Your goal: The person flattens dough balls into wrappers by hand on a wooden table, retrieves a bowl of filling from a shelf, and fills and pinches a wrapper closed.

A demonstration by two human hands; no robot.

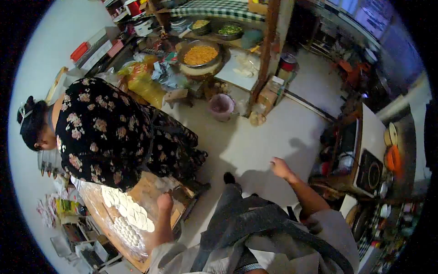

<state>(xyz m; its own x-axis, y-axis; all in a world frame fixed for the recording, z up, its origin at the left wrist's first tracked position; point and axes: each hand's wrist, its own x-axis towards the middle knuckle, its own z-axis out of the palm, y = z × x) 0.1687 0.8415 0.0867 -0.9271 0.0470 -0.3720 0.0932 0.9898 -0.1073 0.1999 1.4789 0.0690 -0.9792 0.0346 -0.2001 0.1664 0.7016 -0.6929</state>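
Observation:
My left hand [165, 201] is closed at the right side of a floured wooden board [98, 212]; whether its fingers hold anything is too small to tell. Flat dough rounds [132, 212] overlap on the board, with small dough pieces [127, 232] in front of them. My right hand [280, 168] hangs over the floor, away from any object, its fingers curled with nothing visible in them. Another person [105, 128] in a dark flowered garment bends over the board's far side, their hands hidden.
A pink bucket [221, 107] stands on the floor ahead. Behind it are a large bowl of orange food [200, 55] and a wooden post [267, 55]. At the right is a cabinet [372, 146] with a dark cooktop [370, 171].

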